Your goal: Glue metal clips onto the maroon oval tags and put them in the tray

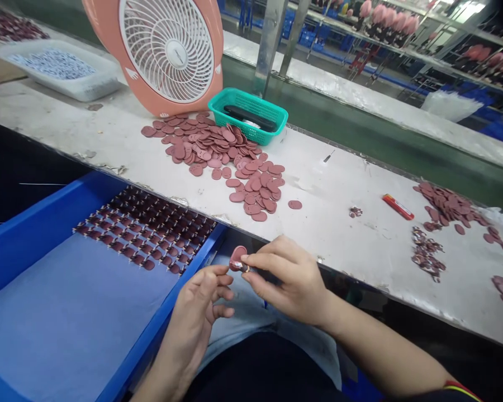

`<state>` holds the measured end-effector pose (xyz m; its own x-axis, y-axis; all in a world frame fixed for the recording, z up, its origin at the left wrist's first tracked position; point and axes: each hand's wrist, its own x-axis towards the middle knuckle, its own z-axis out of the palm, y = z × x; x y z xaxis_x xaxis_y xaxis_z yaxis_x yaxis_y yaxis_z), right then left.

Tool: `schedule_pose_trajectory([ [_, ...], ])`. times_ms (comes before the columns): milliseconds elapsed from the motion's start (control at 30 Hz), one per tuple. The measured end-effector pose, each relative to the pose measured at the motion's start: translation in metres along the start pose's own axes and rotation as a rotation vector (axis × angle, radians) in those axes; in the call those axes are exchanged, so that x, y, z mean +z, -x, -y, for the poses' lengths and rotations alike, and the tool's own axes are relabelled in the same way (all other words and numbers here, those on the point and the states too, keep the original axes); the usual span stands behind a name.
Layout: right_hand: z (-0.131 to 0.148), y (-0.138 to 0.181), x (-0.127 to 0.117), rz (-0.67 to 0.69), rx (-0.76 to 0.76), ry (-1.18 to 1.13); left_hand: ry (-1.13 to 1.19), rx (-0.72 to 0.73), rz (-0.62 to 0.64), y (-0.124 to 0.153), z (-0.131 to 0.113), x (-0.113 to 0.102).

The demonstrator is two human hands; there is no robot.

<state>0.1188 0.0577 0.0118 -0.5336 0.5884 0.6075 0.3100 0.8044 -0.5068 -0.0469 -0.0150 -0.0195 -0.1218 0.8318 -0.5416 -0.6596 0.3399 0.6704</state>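
In front of my lap, my right hand pinches a small dark red oval piece between thumb and fingertips. A small part with white and dark markings sits at its lower edge, partly covered by my fingers. My left hand is just left of the piece, its fingers loosely curled and apart; the index fingertip is close to the piece's edge, and I cannot tell whether it touches. To the left, rows of similar assembled pieces lie in a blue bin lined with pale blue sheet.
A heap of flat red ovals lies on the white bench, near a green basket and an orange fan. Rightward are an orange-red tube, small brown parts and more ovals. A white tray stands far left.
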Motion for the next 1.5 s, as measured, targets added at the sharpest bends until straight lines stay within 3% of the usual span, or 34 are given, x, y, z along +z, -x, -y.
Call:
schedule_pose_trajectory([
  [67,-0.001,0.005,0.021,-0.042,-0.105,0.13,-0.066,0.176,-0.119,0.002,0.001,-0.002],
  [133,-0.003,0.01,0.041,-0.054,-0.189,0.177,-0.111,0.275,-0.161,0.002,0.0,-0.004],
  [300,-0.006,0.01,0.078,-0.041,-0.199,0.134,-0.153,0.317,-0.253,0.0,-0.003,-0.011],
  [400,-0.001,0.006,0.088,0.01,-0.187,0.123,-0.168,0.298,-0.322,-0.004,-0.006,-0.028],
  [467,0.003,0.006,0.087,0.019,-0.227,0.099,-0.298,0.288,-0.371,-0.011,-0.011,-0.051],
  [567,0.006,0.013,0.078,0.033,-0.262,0.066,-0.815,0.291,-0.514,-0.032,-0.023,-0.101],
  [633,0.003,0.021,0.071,0.059,-0.217,0.074,-0.999,0.245,-0.615,-0.049,-0.03,-0.136],
  [700,-0.003,0.029,0.066,0.083,-0.157,0.091,-1.164,0.168,-0.628,-0.065,-0.035,-0.163],
  [800,-0.011,0.039,0.061,0.104,-0.101,0.104,-1.345,0.038,-0.605,-0.081,-0.034,-0.184],
  [1000,-0.018,0.049,0.055,0.095,-0.041,0.121,-1.508,-0.088,-0.575,-0.092,-0.025,-0.188],
  [1333,-0.025,0.052,0.046,0.066,-0.026,0.182,-1.592,-0.111,-0.567,-0.099,-0.02,-0.188],
  [1500,-0.031,0.047,0.02,0.022,-0.038,0.263,-1.605,-0.098,-0.566,-0.089,-0.03,-0.181],
])
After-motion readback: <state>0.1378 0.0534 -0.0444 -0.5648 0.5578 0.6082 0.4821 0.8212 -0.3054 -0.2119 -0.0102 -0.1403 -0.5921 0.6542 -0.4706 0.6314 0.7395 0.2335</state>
